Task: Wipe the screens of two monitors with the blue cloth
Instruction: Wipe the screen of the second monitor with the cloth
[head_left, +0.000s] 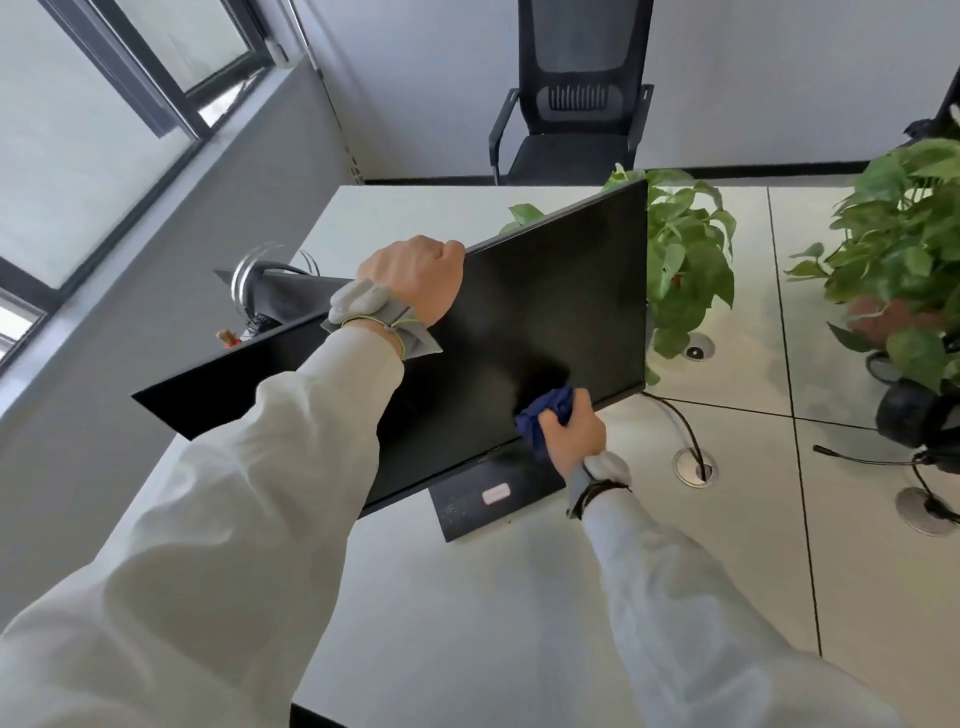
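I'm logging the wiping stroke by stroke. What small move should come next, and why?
Probably sweep the cloth left along the bottom of the monitor: the right hand holds it bunched near the bottom right corner, most of the screen lies to its left, and the left hand grips the top edge.

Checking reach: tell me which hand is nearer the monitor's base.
Right. The right hand holds the cloth just above the base; the left hand grips the top edge of the monitor.

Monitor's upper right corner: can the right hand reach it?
Probably yes: right hand holds the blue cloth low on the monitor, bare above it; left hand grips the top edge.
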